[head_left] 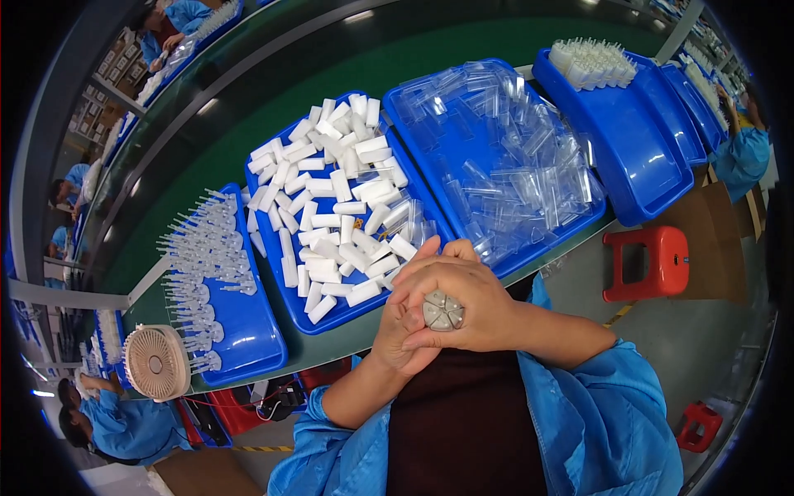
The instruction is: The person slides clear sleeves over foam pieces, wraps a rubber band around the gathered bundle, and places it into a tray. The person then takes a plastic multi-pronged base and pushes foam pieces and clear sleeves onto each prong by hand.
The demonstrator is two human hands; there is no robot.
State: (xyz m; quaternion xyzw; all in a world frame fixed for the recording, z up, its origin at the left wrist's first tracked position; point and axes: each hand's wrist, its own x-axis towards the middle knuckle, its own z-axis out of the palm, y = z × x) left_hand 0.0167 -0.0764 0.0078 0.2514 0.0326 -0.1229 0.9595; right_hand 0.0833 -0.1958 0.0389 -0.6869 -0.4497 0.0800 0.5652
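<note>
The right hand (481,299) grips a grey piece (443,311); whether the left hand (400,332), pressed close, grips too, I can't tell. A slackened squeeze could drop it.

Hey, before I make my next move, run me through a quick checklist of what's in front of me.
1. Grey segmented piece secured: ok, the right hand wraps around it.
2. Left hand free: not ok, it is pressed against the right hand.
3. Far end of the piece: cannot tell, the hands hide it.
4. White blocks available: ok, many are heaped just ahead.
5. Clear tubes available: ok, a loose pile lies right of the blocks.
6. Fan running: cannot tell from one still picture.
</note>
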